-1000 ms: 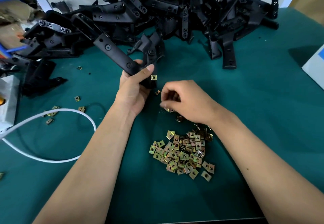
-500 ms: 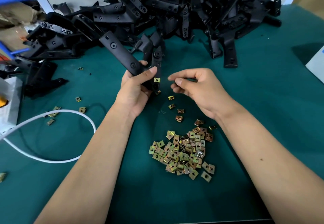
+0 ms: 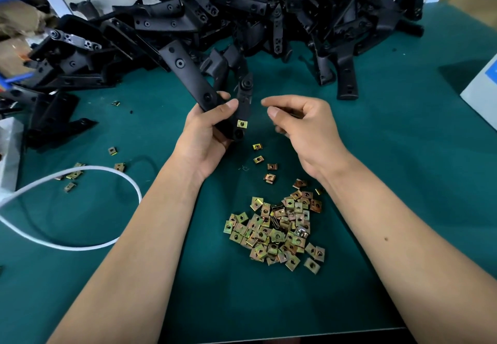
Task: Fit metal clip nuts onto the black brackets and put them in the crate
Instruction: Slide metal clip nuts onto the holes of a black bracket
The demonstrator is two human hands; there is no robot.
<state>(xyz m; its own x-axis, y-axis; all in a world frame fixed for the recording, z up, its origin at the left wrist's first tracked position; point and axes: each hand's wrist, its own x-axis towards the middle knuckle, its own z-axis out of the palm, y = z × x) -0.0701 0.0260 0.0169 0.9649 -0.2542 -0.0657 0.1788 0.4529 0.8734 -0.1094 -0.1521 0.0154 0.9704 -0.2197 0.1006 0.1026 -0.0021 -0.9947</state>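
My left hand (image 3: 204, 139) grips a long black bracket (image 3: 185, 74) by its lower end, tilted up to the left. One brass clip nut (image 3: 242, 123) sits fitted on the bracket's lower arm. My right hand (image 3: 304, 128) hovers just right of the bracket, fingers curled, thumb and fingers pinching a small dark piece that looks like a clip nut, mostly hidden. A heap of loose clip nuts (image 3: 277, 230) lies on the green mat between my forearms, with a few strays (image 3: 258, 159) above it. No crate is in view.
A big pile of black brackets (image 3: 269, 21) fills the back of the table. A white cable (image 3: 80, 247) loops at the left, with scattered nuts (image 3: 72, 175) near it. A pale box (image 3: 481, 96) stands at the right edge.
My right hand has lifted from the loose nuts on the mat up to the bracket's level. My left hand has kept hold of the bracket, shifting it slightly.
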